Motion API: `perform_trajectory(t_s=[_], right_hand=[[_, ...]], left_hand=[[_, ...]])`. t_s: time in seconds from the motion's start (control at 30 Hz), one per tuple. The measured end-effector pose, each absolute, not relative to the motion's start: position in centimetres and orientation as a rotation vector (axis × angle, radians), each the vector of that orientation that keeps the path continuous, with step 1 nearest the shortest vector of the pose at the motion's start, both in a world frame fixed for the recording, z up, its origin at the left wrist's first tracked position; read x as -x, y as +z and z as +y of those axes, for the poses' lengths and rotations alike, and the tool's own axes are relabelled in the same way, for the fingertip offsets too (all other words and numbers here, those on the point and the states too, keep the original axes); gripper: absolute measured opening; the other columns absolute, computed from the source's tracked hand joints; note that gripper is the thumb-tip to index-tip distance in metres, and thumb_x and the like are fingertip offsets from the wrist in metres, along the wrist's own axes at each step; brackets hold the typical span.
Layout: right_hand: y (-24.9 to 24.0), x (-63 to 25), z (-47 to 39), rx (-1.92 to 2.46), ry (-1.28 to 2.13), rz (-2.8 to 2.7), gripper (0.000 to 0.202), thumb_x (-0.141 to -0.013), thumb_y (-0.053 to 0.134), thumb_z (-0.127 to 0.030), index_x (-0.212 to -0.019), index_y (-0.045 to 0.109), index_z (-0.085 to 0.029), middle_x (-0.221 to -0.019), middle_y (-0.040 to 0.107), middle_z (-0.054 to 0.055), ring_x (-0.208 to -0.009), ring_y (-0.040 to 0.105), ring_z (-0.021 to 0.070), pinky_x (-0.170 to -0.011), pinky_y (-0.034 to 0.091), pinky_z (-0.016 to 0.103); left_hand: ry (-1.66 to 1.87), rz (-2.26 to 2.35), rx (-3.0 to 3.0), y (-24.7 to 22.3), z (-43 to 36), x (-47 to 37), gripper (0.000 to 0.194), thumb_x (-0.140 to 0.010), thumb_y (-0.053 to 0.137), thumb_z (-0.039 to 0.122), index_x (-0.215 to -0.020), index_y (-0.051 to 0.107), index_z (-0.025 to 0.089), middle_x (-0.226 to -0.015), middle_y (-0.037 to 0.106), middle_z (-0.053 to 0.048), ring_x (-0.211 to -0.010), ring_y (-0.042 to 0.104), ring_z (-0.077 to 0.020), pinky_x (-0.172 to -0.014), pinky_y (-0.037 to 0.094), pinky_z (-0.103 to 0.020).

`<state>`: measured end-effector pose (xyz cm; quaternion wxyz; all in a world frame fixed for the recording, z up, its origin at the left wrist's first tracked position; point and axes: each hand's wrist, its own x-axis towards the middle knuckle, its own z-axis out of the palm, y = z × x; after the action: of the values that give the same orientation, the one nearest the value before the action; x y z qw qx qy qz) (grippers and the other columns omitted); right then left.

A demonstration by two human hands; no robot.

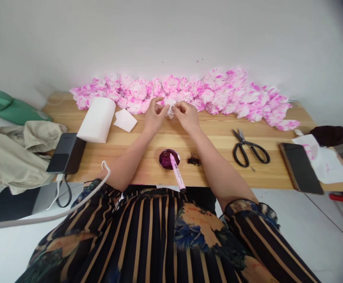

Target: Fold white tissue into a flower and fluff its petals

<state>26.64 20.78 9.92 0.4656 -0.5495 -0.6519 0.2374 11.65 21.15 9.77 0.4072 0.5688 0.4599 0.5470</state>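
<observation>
Lying across the rim of a small dish (163, 159) near the close edge of the table (144, 169), a pink marker (177, 175) is seen; whether the purple in the dish is liquid cannot be made out, nor can the small pile of dark bits (193, 160) to its right be identified. To the right again, black-handled scissors (247, 151) are left unheld, blades pointed away. Farther in, a small crumpled white piece (170, 111) is raised between both hands, in front of the far heap. It is pinched by the right hand's (188, 116) grip, thumb and forefinger brought together; the left hand's (154, 116) thumb is placed at its opposite edge with the forefinger parted from it, so how firmly that side is held cannot be judged. No pink is made out on this piece, which is partly covered by fingers and seems unfinished. At the left, flat white sheets (125, 120) beside a white roll (97, 120) appear unworked. Along the wall, a long heap of pink-and-white ruffled pieces (227, 94) is piled; much seems done, though overlapped pieces cannot be counted.
</observation>
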Motion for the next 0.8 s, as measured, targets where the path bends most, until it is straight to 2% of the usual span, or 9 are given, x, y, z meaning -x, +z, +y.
perform_trajectory(t_s=[0.17, 0.33, 0.43, 0.57, 0.8], right_hand=[[9.86, -26.68, 20.92, 1.314, 0.632, -1.583, 0.022, -0.089, 0.056, -0.037, -0.077, 0.064, -0.022, -0.076, 0.07, 0.0, -0.074, 0.063, 0.016, -0.075, 0.05, 0.031], [9.28, -26.91, 21.33, 1.182, 0.741, -1.532, 0.024, -0.091, 0.055, -0.038, -0.091, 0.072, -0.021, -0.084, 0.074, 0.002, -0.081, 0.07, 0.0167, -0.084, 0.054, 0.033], [9.12, -26.9, 21.37, 1.18, 0.727, -1.547, 0.023, -0.089, 0.057, -0.035, -0.094, 0.073, -0.02, -0.085, 0.076, 0.002, -0.079, 0.071, 0.017, -0.083, 0.054, 0.033], [9.34, -26.69, 21.11, 1.241, 0.643, -1.61, 0.021, -0.086, 0.059, -0.031, -0.092, 0.075, -0.02, -0.088, 0.077, 0.003, -0.08, 0.07, 0.018, -0.08, 0.053, 0.033], [9.68, -26.54, 20.9, 1.296, 0.6, -1.655, 0.019, -0.086, 0.058, -0.027, -0.093, 0.075, -0.022, -0.093, 0.078, 0.002, -0.084, 0.07, 0.0189, -0.084, 0.054, 0.034]], left_hand=[[1.375, 1.185, -1.491, 9.77, 21.19, -11.79, 0.031, -0.078, 0.061, 0.004, -0.104, 0.058, 0.022, -0.068, 0.056, 0.006, -0.062, 0.054, -0.0097, -0.063, 0.041, -0.022], [1.374, 1.122, -1.322, 9.46, 21.76, -11.43, 0.025, -0.081, 0.055, 0.006, -0.099, 0.055, 0.022, -0.065, 0.051, 0.007, -0.054, 0.051, -0.0081, -0.055, 0.039, -0.021], [1.378, 1.096, -1.269, 9.44, 21.86, -11.42, 0.017, -0.081, 0.054, 0.006, -0.088, 0.055, 0.021, -0.065, 0.053, 0.006, -0.054, 0.051, -0.0076, -0.053, 0.039, -0.02], [1.339, 1.12, -1.3, 9.52, 21.76, -11.56, 0.018, -0.078, 0.053, 0.002, -0.075, 0.061, 0.018, -0.068, 0.059, 0.004, -0.056, 0.05, -0.0069, -0.056, 0.04, -0.02], [1.307, 1.149, -1.319, 9.47, 21.65, -11.34, 0.021, -0.077, 0.056, 0.002, -0.078, 0.072, 0.017, -0.079, 0.072, 0.001, -0.07, 0.062, -0.0096, -0.071, 0.05, -0.022]])
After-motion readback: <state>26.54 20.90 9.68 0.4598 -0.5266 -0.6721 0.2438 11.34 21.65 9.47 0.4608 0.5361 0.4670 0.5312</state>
